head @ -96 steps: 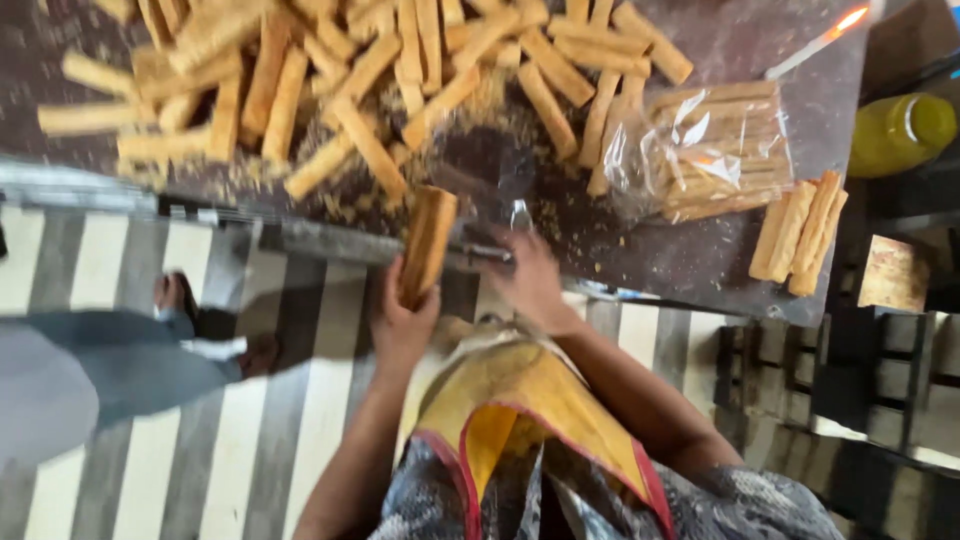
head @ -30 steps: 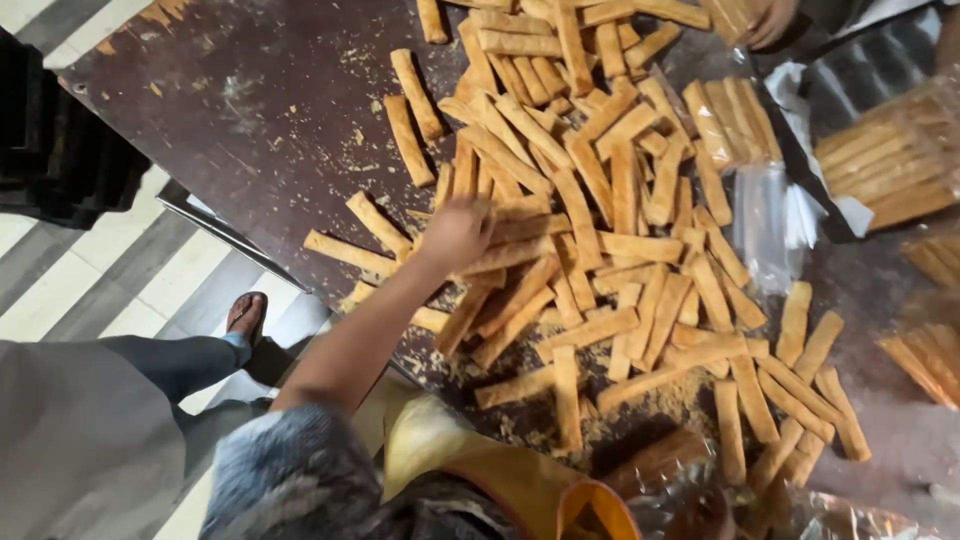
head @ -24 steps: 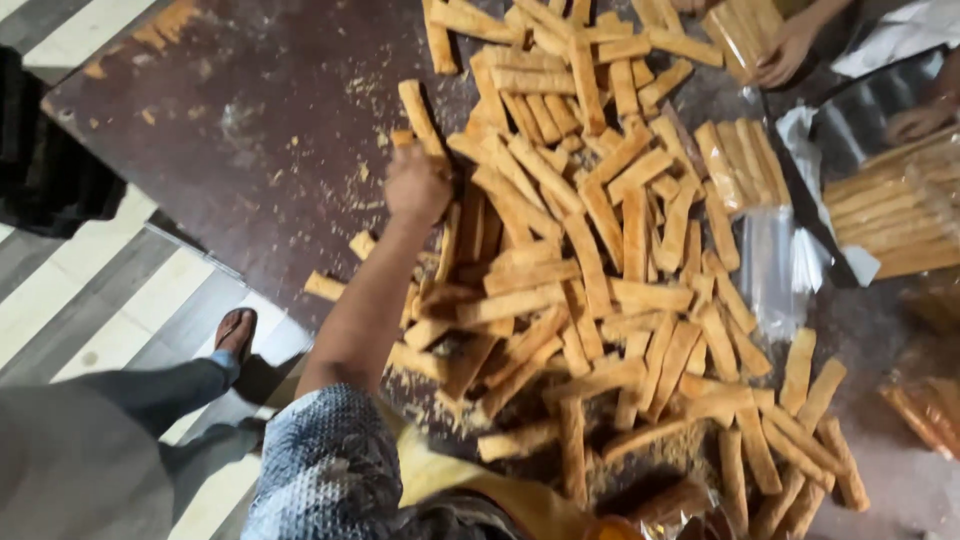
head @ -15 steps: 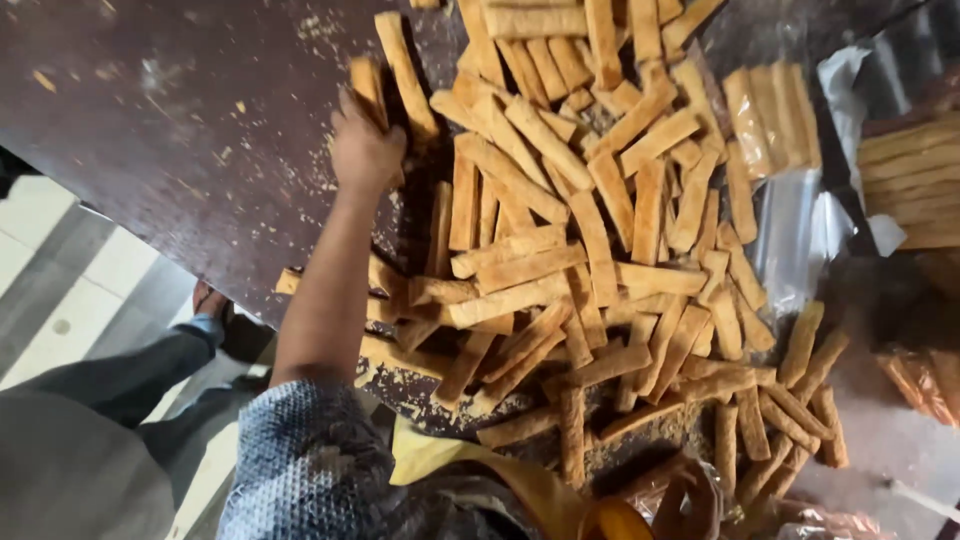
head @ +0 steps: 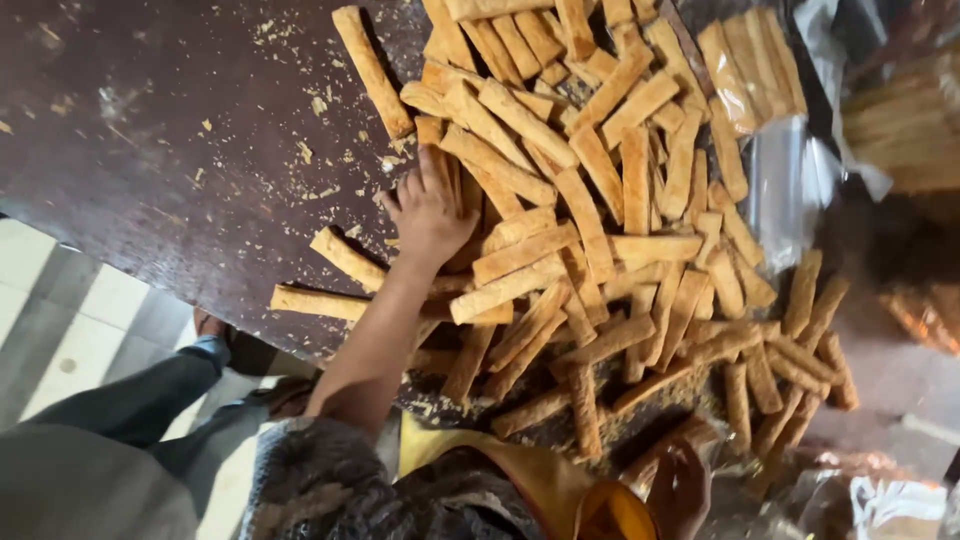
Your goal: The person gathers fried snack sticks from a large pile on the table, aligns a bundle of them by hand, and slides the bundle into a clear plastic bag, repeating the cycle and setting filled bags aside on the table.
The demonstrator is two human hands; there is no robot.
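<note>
A big heap of golden-brown fried pastry sticks [head: 600, 230] covers the dark brown table [head: 170, 130]. My left hand [head: 430, 212] reaches out from below and lies on the heap's left edge. Its fingers are spread flat over a few sticks and grip none of them. Loose sticks [head: 345, 258] lie just left of my wrist, and a single long stick [head: 372, 72] lies apart at the top. My right hand [head: 682, 488] is low at the near edge, dark and partly hidden; what it holds does not show.
Clear bags packed with sticks [head: 752, 62] lie at the top right, with loose clear plastic [head: 790, 190] beside them. Crumbs scatter the table. Below its left edge are a tiled floor [head: 80, 330] and a person's grey trouser leg [head: 130, 405] and foot [head: 208, 325].
My left hand has come back from the far single stick to the heap's left edge. The camera has shifted, so the heap now sits lower and larger in view.
</note>
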